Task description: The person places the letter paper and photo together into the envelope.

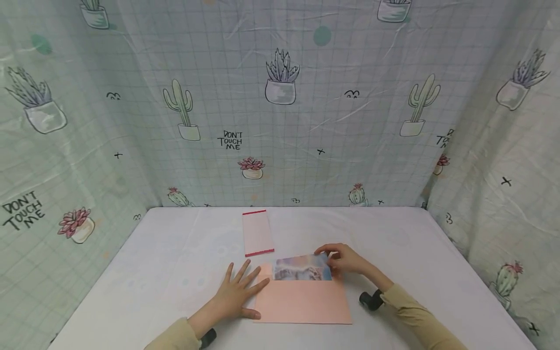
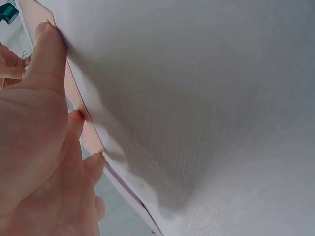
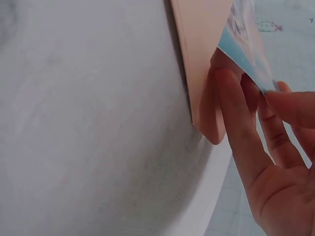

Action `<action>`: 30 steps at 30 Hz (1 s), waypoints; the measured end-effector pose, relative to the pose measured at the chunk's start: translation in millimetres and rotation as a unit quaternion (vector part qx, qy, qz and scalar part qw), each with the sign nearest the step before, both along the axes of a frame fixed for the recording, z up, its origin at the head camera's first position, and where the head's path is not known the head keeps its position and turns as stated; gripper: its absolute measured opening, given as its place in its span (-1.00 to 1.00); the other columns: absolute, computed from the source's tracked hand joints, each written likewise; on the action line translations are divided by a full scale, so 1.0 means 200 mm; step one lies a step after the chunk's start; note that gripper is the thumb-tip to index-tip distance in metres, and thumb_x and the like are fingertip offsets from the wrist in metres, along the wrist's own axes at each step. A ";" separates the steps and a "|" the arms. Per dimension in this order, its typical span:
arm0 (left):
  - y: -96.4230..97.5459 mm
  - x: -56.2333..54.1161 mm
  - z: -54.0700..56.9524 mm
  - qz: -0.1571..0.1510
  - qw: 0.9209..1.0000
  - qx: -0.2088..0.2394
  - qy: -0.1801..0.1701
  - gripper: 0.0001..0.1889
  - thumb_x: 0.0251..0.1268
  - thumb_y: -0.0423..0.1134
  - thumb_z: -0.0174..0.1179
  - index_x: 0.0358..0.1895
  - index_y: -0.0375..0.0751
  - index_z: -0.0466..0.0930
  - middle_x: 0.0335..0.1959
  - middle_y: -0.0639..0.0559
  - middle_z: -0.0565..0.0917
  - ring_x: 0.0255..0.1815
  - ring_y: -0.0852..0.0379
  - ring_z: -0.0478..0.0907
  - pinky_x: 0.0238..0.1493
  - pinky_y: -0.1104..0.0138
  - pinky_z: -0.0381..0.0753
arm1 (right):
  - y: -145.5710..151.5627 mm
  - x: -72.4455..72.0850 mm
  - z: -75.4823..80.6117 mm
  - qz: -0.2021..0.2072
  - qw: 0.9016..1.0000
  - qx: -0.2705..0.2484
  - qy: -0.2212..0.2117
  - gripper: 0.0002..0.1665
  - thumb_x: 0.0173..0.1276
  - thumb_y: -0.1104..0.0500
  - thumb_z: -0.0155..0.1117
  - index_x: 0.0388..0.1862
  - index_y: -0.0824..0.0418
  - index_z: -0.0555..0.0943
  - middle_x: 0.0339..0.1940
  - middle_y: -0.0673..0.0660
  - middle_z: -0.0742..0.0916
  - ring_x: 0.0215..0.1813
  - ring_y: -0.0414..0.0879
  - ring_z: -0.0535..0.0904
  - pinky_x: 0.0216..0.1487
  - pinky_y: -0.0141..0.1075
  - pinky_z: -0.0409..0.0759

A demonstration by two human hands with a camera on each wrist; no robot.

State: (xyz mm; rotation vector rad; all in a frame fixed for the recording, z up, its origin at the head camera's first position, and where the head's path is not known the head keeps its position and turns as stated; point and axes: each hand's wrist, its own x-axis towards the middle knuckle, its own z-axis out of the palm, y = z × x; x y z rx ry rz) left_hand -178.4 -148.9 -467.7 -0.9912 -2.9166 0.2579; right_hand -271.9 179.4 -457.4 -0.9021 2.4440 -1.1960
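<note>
A peach paper envelope lies flat on the white table, its long side facing the person. Out of its far edge sticks a picture card in pastel blue, pink and purple, its near part hidden inside. My right hand pinches the card near its far right corner. In the right wrist view, the thumb and fingers hold the card's edge, while one finger rests at the envelope's mouth. My left hand, fingers spread, presses on the envelope's left edge; its thumb touches that edge in the left wrist view.
Beyond the envelope lies a pale pink rectangular packet with red bands at both ends. A patterned curtain hangs behind the table and along its sides. Dark wrist devices sit beside the sleeves.
</note>
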 end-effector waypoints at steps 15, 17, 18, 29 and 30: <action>0.00 0.00 0.01 -0.006 1.000 0.010 -0.022 -0.16 -0.13 0.40 0.01 0.29 0.08 0.21 0.35 -0.02 0.22 0.37 -0.22 0.04 0.22 -0.22 0.05 | -0.02 -0.03 -0.03 0.054 0.994 0.080 0.049 -0.64 0.04 0.46 0.00 -0.14 0.27 0.50 -0.21 0.21 0.60 -0.45 -0.27 0.40 -0.52 -0.50 0.42; 0.00 0.00 0.01 -0.006 1.000 0.014 -0.024 -0.16 -0.13 0.40 0.00 0.29 0.08 0.20 0.36 -0.02 0.22 0.37 -0.22 0.03 0.22 -0.22 0.04 | -0.03 -0.02 -0.03 0.054 0.993 0.087 0.053 -0.67 0.09 0.44 -0.01 -0.15 0.25 0.49 -0.28 0.19 0.60 -0.56 -0.31 0.38 -0.60 -0.50 0.40; 0.00 -0.01 0.00 -0.006 1.000 0.017 -0.025 -0.16 -0.12 0.40 0.01 0.30 0.08 0.20 0.36 -0.02 0.21 0.37 -0.23 0.03 0.22 -0.22 0.04 | -0.04 -0.02 -0.03 0.054 0.993 0.090 0.053 -0.67 0.12 0.44 -0.01 -0.13 0.23 0.48 -0.31 0.17 0.60 -0.61 -0.33 0.35 -0.63 -0.51 0.38; 0.00 -0.02 -0.01 -0.001 0.999 0.017 -0.033 -0.14 -0.13 0.40 0.01 0.31 0.09 0.17 0.38 -0.01 0.18 0.39 -0.20 0.01 0.22 -0.23 0.04 | -0.07 0.00 -0.01 0.042 0.990 0.114 0.075 -0.52 0.14 0.50 -0.11 -0.07 0.16 0.56 -0.13 0.19 0.63 -0.42 -0.23 0.36 -0.48 -0.48 0.30; 0.00 -0.02 -0.01 -0.001 0.999 0.018 -0.033 -0.14 -0.13 0.40 0.01 0.31 0.09 0.17 0.38 -0.01 0.18 0.39 -0.20 0.01 0.22 -0.23 0.04 | -0.07 0.00 -0.01 0.040 0.989 0.117 0.080 -0.52 0.13 0.51 -0.11 -0.08 0.16 0.57 -0.14 0.17 0.64 -0.35 -0.21 0.39 -0.44 -0.47 0.32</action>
